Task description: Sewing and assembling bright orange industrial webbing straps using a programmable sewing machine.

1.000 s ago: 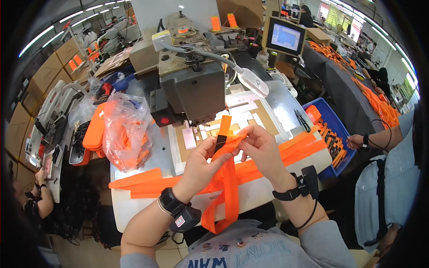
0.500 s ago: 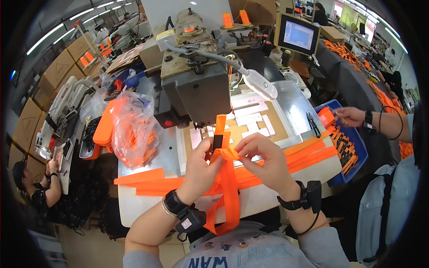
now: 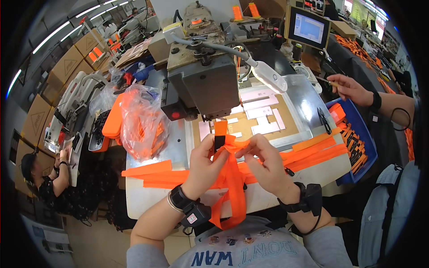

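Fingers of the left hand (image 3: 203,161) pinch an orange strap (image 3: 235,192), centre frame; the right hand's (image 3: 263,161) curl narrowly at its bunched fold, grip unclear. Work seems partway: the strap lies short of the machine head (image 3: 203,87), loose orange strips (image 3: 308,155) remain across the table (image 3: 286,196), lower centre.

Seeing matt, smooth-looking cloth in the orange strap (image 3: 235,187), thin glossy plastic in the crinkled clear bag (image 3: 142,117), shiny metal on the machine bed (image 3: 300,94), dull, worn metal on the machine head (image 3: 205,85), smooth white plastic on the lamp (image 3: 269,78), and matt brown paperboard in the stacked boxes (image 3: 67,65).
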Motion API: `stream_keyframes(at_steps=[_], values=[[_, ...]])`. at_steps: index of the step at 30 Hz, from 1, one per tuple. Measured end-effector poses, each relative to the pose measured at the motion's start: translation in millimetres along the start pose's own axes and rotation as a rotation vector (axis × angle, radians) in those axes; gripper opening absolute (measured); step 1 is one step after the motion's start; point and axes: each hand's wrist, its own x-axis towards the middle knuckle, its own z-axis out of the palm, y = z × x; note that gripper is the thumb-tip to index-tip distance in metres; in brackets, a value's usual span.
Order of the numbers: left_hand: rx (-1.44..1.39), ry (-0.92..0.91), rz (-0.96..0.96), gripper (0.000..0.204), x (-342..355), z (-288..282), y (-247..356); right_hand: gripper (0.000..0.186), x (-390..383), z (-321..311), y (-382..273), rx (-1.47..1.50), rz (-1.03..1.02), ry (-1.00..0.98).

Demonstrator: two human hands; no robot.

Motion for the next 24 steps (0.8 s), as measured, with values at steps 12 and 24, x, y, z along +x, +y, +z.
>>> stream_keyframes(at_steps=[12,24], values=[[0.116,0.099,0.122,0.025,-4,2,-9,0.033,0,3,-11,-0.055,0.010,-0.045],[0.055,0.111,0.089,0.020,0,-3,-10,0.008,-2,-8,-14,0.037,-0.038,-0.119]])
